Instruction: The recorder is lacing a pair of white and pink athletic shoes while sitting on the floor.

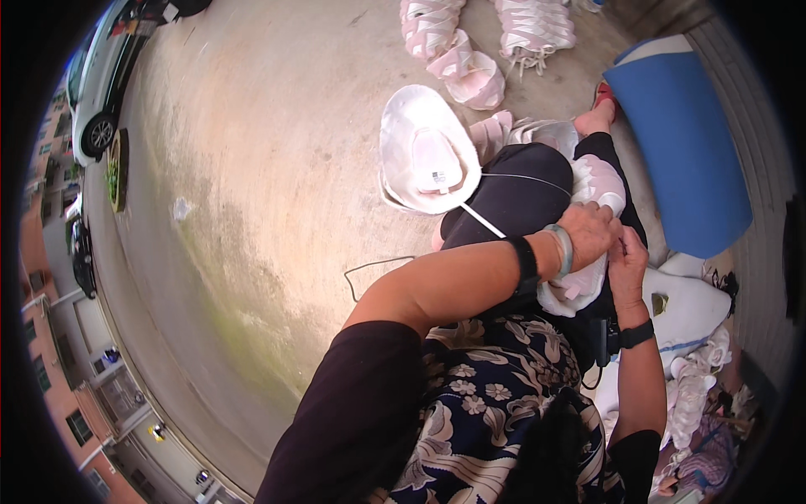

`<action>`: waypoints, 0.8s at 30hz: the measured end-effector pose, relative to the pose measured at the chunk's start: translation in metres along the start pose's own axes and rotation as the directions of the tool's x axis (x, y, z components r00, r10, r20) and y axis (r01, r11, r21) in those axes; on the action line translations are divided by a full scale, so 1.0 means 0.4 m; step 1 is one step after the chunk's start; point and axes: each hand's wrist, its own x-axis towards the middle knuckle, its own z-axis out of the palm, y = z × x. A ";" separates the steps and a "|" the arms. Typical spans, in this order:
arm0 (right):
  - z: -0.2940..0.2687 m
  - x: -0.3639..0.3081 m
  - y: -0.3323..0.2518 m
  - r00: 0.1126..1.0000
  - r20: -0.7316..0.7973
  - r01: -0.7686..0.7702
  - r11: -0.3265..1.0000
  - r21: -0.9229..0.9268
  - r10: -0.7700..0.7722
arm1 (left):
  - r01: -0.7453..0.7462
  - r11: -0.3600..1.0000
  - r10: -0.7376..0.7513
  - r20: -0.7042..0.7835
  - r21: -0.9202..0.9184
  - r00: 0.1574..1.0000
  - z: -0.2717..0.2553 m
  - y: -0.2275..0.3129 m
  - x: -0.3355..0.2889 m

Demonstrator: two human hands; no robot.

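My left hand (586, 233) and my right hand (627, 260) meet over my lap, fingers bent and pinched close together. Between and beneath them lies a white and pink shoe upper (573, 286), which my left hand grips. Whatever my right fingertips pinch is too small to make out. Another white and pink padded piece (598, 181) rests on my leg just beyond the hands. A thin pale cord (527, 178) crosses my dark-clothed knee. Beside that knee stands a white open piece (395, 139) with a pink inner panel, and a white strip (483, 220) reaches from it to my leg.
Bundles of white and pink laced shoe uppers (537, 34) lie on the concrete ahead. A blue panel (684, 151) leans at the right, above white sacking (693, 307). A bent wire (378, 267) is on the ground at left. Farther off stand a white car (105, 80) and buildings.
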 end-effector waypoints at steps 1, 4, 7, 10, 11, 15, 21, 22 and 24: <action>0.001 -0.004 0.013 1.000 -0.005 -0.018 1.000 0.011 0.018 | -0.016 0.999 0.014 0.027 0.041 1.000 0.000 0.002 0.002; -0.002 -0.003 0.030 0.994 0.068 -0.087 0.996 0.019 0.085 | 0.006 0.999 -0.008 0.038 0.044 0.999 -0.005 0.004 -0.001; 0.001 0.001 0.028 0.996 0.087 0.005 0.999 -0.047 -0.001 | 0.038 0.999 -0.038 0.014 0.037 0.999 -0.009 0.005 -0.006; 0.009 0.002 0.002 0.998 0.063 -0.011 1.000 -0.020 0.012 | 0.007 0.999 -0.007 0.002 0.041 1.000 0.005 -0.002 -0.012; 0.008 -0.003 0.022 0.996 0.083 -0.037 0.999 -0.002 0.037 | -0.007 0.998 0.007 -0.007 0.066 1.000 0.011 -0.001 -0.015; -0.021 -0.013 0.083 0.978 0.159 -0.144 0.988 0.056 0.134 | -0.054 0.996 0.053 0.012 0.066 0.999 0.000 0.013 -0.007; -0.002 0.005 0.032 0.994 0.106 0.023 0.999 0.047 -0.028 | -0.026 0.998 0.021 0.076 0.057 0.997 -0.009 0.009 -0.003; -0.002 0.003 0.024 0.994 0.110 0.012 0.999 0.033 -0.015 | -0.044 0.998 0.040 0.077 0.054 0.996 -0.013 0.008 -0.004; -0.010 0.004 0.007 0.991 0.136 0.015 1.000 0.025 -0.018 | -0.046 0.998 0.040 0.108 0.052 0.993 -0.018 0.007 -0.004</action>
